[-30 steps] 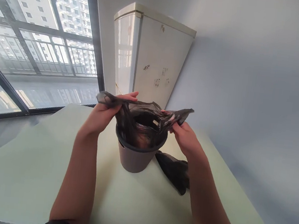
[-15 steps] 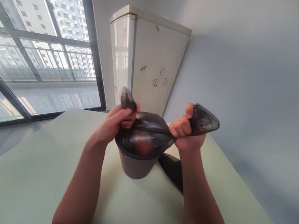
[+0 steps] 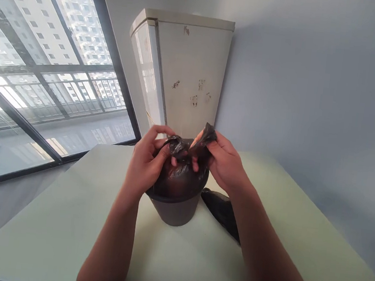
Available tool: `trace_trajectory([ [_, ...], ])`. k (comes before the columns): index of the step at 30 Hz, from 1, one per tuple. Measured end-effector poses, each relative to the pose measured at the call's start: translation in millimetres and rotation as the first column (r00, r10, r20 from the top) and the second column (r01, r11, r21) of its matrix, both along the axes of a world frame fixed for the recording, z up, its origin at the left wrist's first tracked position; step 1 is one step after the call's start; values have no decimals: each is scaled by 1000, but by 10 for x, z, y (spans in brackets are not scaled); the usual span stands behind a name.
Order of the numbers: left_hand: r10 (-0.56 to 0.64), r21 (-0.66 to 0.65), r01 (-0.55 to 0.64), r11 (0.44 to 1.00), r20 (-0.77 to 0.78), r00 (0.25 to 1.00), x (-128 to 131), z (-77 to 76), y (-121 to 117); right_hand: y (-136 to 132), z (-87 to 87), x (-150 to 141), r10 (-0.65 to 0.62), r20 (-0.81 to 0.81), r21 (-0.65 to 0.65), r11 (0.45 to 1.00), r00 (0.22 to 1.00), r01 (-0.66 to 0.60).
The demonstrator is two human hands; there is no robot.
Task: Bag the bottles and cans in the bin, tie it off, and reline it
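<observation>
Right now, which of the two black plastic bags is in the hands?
The black bag in the bin: left hand and right hand pinch its gathered top. The other bag lies untouched on the table beside the bin.

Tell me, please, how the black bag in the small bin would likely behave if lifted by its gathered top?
The black bag looks thin and crumpled, so probably floppy and light. Both the left hand and right hand pinch its bunched ears, suggesting easy grip. The bin might lift along.
</observation>
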State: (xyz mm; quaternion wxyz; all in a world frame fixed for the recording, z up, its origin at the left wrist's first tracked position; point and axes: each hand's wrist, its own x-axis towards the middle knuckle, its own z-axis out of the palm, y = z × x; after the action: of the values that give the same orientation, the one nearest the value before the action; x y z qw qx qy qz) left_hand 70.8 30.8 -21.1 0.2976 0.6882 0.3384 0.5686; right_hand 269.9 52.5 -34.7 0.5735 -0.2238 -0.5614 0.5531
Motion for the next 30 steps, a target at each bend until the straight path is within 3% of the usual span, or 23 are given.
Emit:
trace_trajectory([
  [3,9,110,-3,994,-52,999,-10,12,-38,-6,-18,-11,-78,32,-53,995,996,79],
  [7,-105,134,129,983,-174,979,-48,35,-56,-84,7,-48,-66,154,13,998,986,64],
  [13,-249,80,283,956,-294,923,-53,41,-33,-108,-27,-196,-180,-48,-69,982,982,177],
  [18,-290,65,309,949,-201,936,-76,48,-49,-207,7,-157,5,313,91,995,950,-35],
  [21,-268,23,271,962,-81,960,-76,44,-88,-267,62,-148,88,396,92,987,914,-135],
  [24,-119,-8,118,993,-11,993,-26,42,-134,-291,110,-135,161,394,97,972,905,-215],
  [28,192,21,-195,981,97,977,71,51,-160,-268,138,-56,116,335,110,981,935,-162],
  [30,210,14,-213,977,113,971,92,56,-154,-231,127,-28,53,328,136,985,943,-102],
])
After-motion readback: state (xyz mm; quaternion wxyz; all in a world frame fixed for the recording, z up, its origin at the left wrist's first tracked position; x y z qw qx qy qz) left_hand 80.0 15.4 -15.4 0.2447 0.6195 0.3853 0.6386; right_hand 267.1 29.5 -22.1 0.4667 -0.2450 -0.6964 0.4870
